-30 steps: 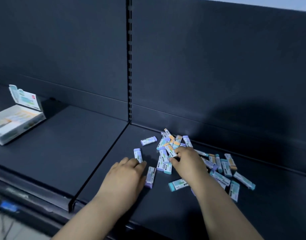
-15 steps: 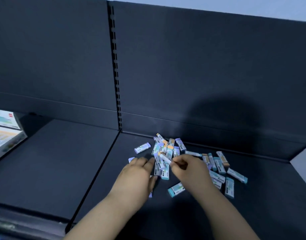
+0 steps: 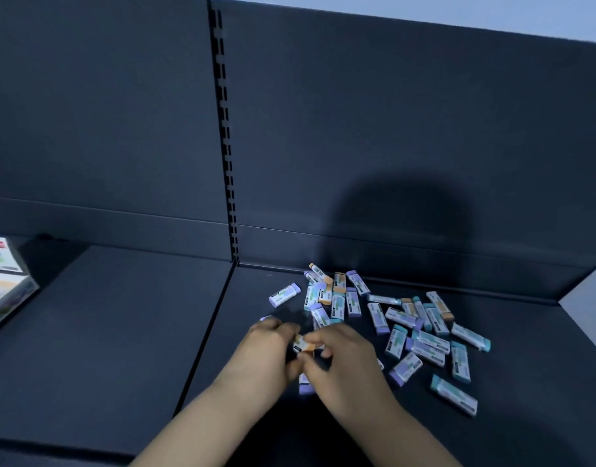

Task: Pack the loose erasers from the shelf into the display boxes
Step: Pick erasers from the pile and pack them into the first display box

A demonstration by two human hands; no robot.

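Note:
Several loose erasers [image 3: 404,325] in purple, teal and orange sleeves lie scattered on the dark shelf [image 3: 128,332], right of the shelf joint. My left hand [image 3: 266,355] and my right hand [image 3: 343,362] meet just in front of the pile. Between their fingertips sits an orange-ended eraser [image 3: 303,345], and both hands pinch it. A purple eraser [image 3: 305,385] lies under my hands, partly hidden. One purple eraser [image 3: 285,294] lies apart at the pile's left. A display box [image 3: 3,291] with its lid up stands at the far left edge, cut off by the frame.
A slotted upright [image 3: 227,163] splits the dark back panel [image 3: 391,129]. The shelf's seam [image 3: 205,338] runs toward me just left of my hands. A pale wall [image 3: 589,298] closes the shelf at the right end.
My view has swung right, so the display box slid to the left edge. My hands have drawn together in front of the pile, with an orange-ended eraser now between them.

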